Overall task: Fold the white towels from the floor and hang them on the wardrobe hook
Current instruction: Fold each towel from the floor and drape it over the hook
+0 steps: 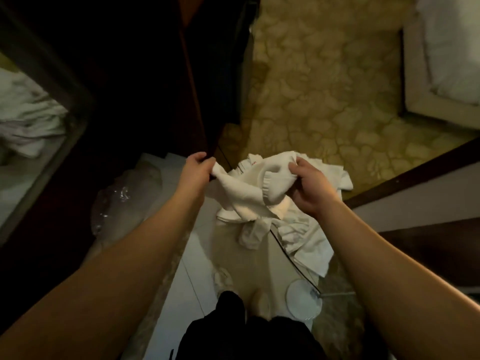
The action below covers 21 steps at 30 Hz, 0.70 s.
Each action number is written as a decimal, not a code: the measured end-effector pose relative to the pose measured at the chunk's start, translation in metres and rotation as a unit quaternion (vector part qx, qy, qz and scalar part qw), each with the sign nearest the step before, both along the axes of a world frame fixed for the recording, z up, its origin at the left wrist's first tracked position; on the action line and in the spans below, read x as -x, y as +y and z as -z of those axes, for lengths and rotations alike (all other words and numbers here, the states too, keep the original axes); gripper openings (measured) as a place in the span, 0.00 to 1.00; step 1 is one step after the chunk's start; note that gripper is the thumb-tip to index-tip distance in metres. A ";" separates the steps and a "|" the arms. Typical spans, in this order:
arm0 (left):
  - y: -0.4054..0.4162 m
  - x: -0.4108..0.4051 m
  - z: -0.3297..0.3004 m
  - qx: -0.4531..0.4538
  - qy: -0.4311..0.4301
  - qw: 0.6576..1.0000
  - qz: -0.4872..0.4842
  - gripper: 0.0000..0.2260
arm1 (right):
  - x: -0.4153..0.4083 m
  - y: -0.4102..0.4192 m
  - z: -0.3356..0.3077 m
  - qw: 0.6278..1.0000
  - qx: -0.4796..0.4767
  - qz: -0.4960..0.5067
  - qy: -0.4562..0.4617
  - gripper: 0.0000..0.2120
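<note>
Towel (pixel 249 188) held bunched in mid-air over floor pile (pixel 298 229): left hand (pixel 198 165) pinches one end, right hand (pixel 307 185) grips the wad. Risks: no clean edge found, so crooked fold; hanging tail snags pile or black cable (pixel 293 261).

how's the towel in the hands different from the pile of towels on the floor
The held towel is lifted, gripped at one end by the left hand and at the other by the right hand; the floor pile lies loose, untouched. The held towel hangs bunched and twisted between the hands; the pile is spread wider and flatter, with crumpled parts. A dark cord runs across the pile, not the held towel. Both are white and unfolded.
</note>
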<state>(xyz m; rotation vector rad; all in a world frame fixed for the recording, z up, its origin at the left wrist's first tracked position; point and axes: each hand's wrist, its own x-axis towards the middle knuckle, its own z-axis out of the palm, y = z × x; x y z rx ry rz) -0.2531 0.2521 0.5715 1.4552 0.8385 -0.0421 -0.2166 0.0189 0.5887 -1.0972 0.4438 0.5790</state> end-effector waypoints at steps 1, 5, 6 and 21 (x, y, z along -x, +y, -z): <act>0.001 0.014 -0.016 -0.018 -0.022 0.999 0.015 0.16 | 0.007 0.010 -0.016 1.000 -0.015 -0.010 -0.008 0.11; 0.010 0.081 -0.064 -0.022 -0.090 0.994 0.058 0.11 | 0.040 0.044 -0.066 0.994 -0.096 -0.044 -0.032 0.10; 0.011 0.100 -0.074 -0.020 -0.098 0.993 0.067 0.12 | 0.050 0.051 -0.077 0.991 -0.116 -0.058 -0.038 0.09; 0.007 0.360 -0.227 -0.104 -0.210 0.972 -0.004 0.17 | 0.258 0.123 -0.222 0.948 -0.176 -0.234 -0.125 0.15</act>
